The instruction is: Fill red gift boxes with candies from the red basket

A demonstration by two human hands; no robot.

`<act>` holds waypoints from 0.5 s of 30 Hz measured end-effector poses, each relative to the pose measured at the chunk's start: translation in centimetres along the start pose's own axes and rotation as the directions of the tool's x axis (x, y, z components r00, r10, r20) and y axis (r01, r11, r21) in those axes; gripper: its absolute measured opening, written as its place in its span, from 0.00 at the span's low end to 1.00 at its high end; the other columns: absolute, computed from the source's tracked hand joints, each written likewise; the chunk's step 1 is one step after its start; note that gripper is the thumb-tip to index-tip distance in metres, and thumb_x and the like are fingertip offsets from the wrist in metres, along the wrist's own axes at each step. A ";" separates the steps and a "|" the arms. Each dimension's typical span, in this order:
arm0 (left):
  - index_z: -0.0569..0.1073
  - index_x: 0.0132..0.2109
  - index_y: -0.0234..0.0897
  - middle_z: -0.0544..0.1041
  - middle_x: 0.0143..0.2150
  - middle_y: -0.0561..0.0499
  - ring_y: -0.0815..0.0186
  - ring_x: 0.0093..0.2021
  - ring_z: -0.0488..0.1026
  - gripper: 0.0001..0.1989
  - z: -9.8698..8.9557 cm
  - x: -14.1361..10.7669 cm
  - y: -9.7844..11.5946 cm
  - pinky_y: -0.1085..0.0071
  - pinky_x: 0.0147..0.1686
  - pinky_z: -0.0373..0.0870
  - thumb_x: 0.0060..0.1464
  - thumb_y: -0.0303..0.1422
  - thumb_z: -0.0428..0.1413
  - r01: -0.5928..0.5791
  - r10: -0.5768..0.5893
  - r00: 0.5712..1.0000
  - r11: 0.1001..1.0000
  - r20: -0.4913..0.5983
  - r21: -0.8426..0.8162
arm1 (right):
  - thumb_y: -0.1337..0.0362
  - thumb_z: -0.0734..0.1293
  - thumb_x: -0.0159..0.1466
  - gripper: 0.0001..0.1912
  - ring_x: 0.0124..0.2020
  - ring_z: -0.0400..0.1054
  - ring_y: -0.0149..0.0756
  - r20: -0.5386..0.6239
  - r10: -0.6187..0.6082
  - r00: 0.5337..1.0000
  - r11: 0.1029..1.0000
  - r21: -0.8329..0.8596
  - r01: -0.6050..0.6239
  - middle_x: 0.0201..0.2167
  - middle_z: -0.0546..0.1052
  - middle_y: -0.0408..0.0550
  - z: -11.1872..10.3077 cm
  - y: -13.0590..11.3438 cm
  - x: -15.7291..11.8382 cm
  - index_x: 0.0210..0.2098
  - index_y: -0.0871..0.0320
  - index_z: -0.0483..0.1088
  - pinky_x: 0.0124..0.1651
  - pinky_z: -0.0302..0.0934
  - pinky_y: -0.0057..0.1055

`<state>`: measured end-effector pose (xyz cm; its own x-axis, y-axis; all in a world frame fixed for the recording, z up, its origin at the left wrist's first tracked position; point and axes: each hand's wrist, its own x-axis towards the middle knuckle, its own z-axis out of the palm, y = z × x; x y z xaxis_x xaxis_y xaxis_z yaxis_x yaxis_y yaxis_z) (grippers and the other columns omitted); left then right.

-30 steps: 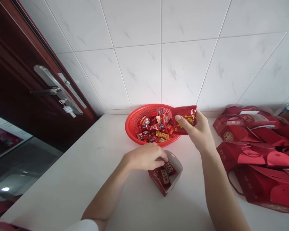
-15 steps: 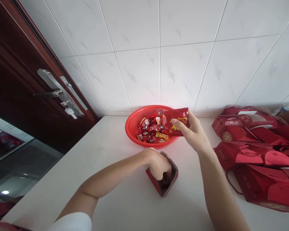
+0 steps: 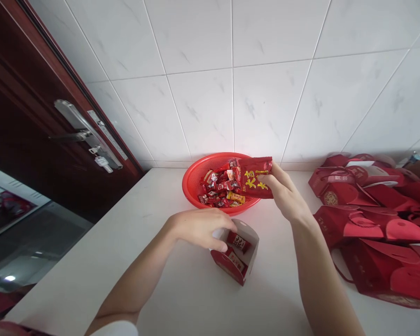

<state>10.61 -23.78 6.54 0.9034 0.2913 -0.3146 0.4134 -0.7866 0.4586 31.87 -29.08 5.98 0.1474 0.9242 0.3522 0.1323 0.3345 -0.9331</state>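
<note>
My left hand (image 3: 201, 228) is at the left side of a small red paper gift box (image 3: 231, 270), thumb and fingers apart at its upright flap; whether they press on it is hard to tell. The box stands with its top unfolded, showing a pale inside and two small red wrapped candies (image 3: 238, 241) with light labels. My right hand (image 3: 283, 191) is closed on a red packet (image 3: 254, 179) with yellow characters, thumb on its front. That packet is held over the right side of a red plastic basket (image 3: 192, 184), which contains several wrapped candies (image 3: 219, 189).
Several folded red gift boxes (image 3: 374, 224) with cord handles sit in rows on the right of the white table (image 3: 154, 275). A tiled wall (image 3: 199, 107) rises behind the basket. At left is a dark wooden door (image 3: 28, 107) with keys (image 3: 103, 161) in its lock.
My left hand has come up out of the gift box toward the left, and its fingers have spread. The box opens wider and shows the candies inside. My right hand and packet barely moved.
</note>
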 end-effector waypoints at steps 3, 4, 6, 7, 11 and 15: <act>0.77 0.58 0.46 0.76 0.55 0.49 0.55 0.57 0.72 0.24 0.9 -1.5 -0.2 0.67 0.54 0.67 0.53 0.35 0.65 0.098 -0.099 0.994 0.995 -0.035 -0.036 | 0.62 0.63 0.62 0.08 0.41 0.69 0.38 0.068 -0.009 0.998 1.000 0.008 0.009 0.39 0.77 0.45 -0.2 0.1 0.0 0.40 0.54 0.69 0.45 0.64 0.34; 0.77 0.58 0.46 0.74 0.55 0.49 0.55 0.57 0.72 0.25 1.2 -1.9 -0.2 0.67 0.54 0.67 0.52 0.35 0.65 0.150 -0.153 0.986 0.988 -0.066 -0.039 | 0.61 0.64 0.63 0.07 0.40 0.69 0.38 0.085 -0.004 0.996 1.000 0.007 0.003 0.38 0.77 0.45 -0.3 0.2 0.0 0.40 0.54 0.69 0.43 0.65 0.33; 0.77 0.58 0.48 0.71 0.55 0.49 0.56 0.53 0.73 0.24 1.9 -2.4 0.0 0.67 0.51 0.69 0.52 0.36 0.64 0.242 -0.246 0.959 0.969 -0.137 -0.049 | 0.60 0.65 0.64 0.08 0.38 0.69 0.38 0.104 0.008 0.995 1.000 0.003 -0.008 0.35 0.76 0.44 -0.5 0.3 -0.1 0.42 0.53 0.69 0.40 0.65 0.33; 0.77 0.58 0.49 0.71 0.54 0.49 0.57 0.52 0.73 0.24 2.2 -2.4 0.0 0.67 0.49 0.69 0.53 0.36 0.63 0.283 -0.290 0.941 0.957 -0.175 -0.062 | 0.59 0.65 0.64 0.08 0.38 0.69 0.38 0.108 0.010 0.994 1.000 0.004 -0.011 0.35 0.76 0.44 -0.6 0.3 -0.1 0.42 0.53 0.69 0.39 0.65 0.33; 0.79 0.54 0.48 0.73 0.47 0.49 0.57 0.49 0.74 0.20 3.6 -1.9 -0.1 0.68 0.45 0.69 0.54 0.32 0.59 0.355 -0.372 0.904 0.928 -0.212 -0.113 | 0.59 0.66 0.65 0.10 0.37 0.70 0.38 0.119 -0.001 0.993 0.999 0.033 -0.003 0.35 0.76 0.44 -0.6 0.3 -0.1 0.45 0.52 0.69 0.38 0.65 0.33; 0.82 0.47 0.46 0.76 0.41 0.51 0.60 0.45 0.75 0.18 4.8 -0.8 0.1 0.70 0.44 0.67 0.55 0.23 0.54 0.205 -0.230 0.936 0.972 -0.267 -0.118 | 0.59 0.66 0.65 0.10 0.37 0.70 0.37 0.123 -0.016 0.992 0.999 0.042 0.011 0.34 0.76 0.44 -0.5 0.3 -0.1 0.45 0.53 0.69 0.38 0.65 0.33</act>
<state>9.41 -26.75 2.84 0.7807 0.5989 -0.1783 0.6005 -0.6402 0.4791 32.42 -29.17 5.70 0.0234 0.9342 0.3559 0.0925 0.3524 -0.9313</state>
